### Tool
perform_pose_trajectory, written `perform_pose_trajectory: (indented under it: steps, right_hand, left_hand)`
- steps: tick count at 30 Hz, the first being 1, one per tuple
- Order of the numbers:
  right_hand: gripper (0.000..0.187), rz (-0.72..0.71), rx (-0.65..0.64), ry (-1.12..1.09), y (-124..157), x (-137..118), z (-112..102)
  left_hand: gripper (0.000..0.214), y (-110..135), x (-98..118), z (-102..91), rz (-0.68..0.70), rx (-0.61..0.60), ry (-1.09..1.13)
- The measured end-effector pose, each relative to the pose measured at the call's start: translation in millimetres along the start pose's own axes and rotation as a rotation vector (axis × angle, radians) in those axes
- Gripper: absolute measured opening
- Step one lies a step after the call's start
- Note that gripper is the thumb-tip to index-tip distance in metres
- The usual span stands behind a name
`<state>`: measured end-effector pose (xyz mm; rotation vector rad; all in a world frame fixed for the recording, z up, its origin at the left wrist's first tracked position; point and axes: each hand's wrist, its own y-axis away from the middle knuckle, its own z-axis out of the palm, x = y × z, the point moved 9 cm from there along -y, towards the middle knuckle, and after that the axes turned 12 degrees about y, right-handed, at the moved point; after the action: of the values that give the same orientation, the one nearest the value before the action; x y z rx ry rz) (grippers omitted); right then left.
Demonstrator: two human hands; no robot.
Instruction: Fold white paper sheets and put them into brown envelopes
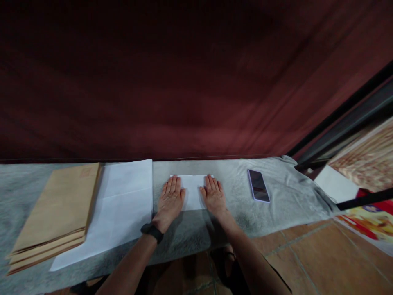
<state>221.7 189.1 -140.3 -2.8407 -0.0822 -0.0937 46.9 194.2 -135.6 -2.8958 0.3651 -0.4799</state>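
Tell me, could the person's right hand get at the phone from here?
Probably yes: the right hand lies flat on the small white paper, grasping nothing, and only the gray cloth shows between it and the phone.

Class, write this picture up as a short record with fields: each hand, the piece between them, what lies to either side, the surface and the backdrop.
Left hand: flat, palm down, on the small white paper's left side
Left wrist: dark band
Right hand: flat, palm down, on its right side
Between hands: small white paper
Left side: large white sheet, partly under a brown paper stack
Right side: phone, screen dark
Surface: grey cloth
Backdrop: dark red fabric
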Motion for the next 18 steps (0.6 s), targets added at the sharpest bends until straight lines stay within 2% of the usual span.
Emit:
perform_pose_trajectory:
  steps: [6, 10, 14, 18]
  right_hand:
    - [0.059, 0.087, -0.006, 0.037, 5, 19, 1]
    - [0.059, 0.139, -0.028, 0.052, 7, 29, -2]
    - [0.056, 0.105, 0.001, -0.012, 7, 18, -12]
    - [0.057, -0.131, -0.017, -0.162, 12, -25, -19]
  left_hand:
    - [0.061, -2, -15, -3.3, -0.096, 0.031, -0.004]
    - [0.061, -1, -12, -10.4, -0.097, 0.079, -0.009]
    - [0.061, 7, 18, -10.5, 0.004, 0.107, 0.032]
    - [0.060, 19, 54, 5.0, 0.153, 0.012, 0.102]
